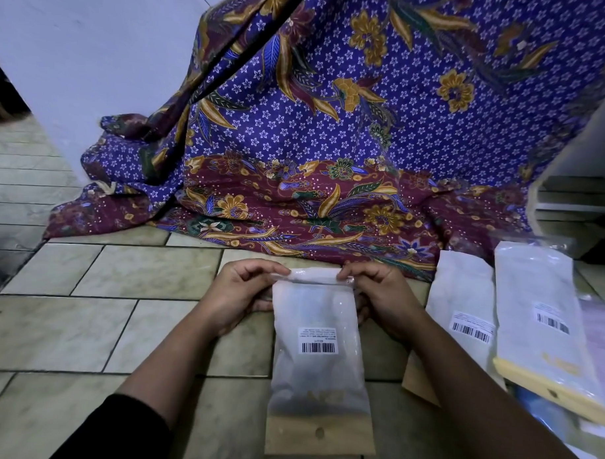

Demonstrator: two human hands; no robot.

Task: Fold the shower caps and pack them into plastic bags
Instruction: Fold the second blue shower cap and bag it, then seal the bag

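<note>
A frosted plastic bag (318,377) with a barcode label and a tan header strip lies lengthwise on the tiled floor in front of me. Something pale shows faintly inside it; I cannot make out its shape. My left hand (242,292) pinches the left corner of the bag's far flap. My right hand (382,299) pinches the right corner of the same flap. The other fingers of both hands curl beneath the bag's sides.
Two more frosted bags (463,303) (540,313) with barcode labels lie to the right, one on a stack of tan-edged packs (559,399). A purple and maroon batik cloth (314,154) hangs and spreads behind. The tiled floor (102,311) stretches left.
</note>
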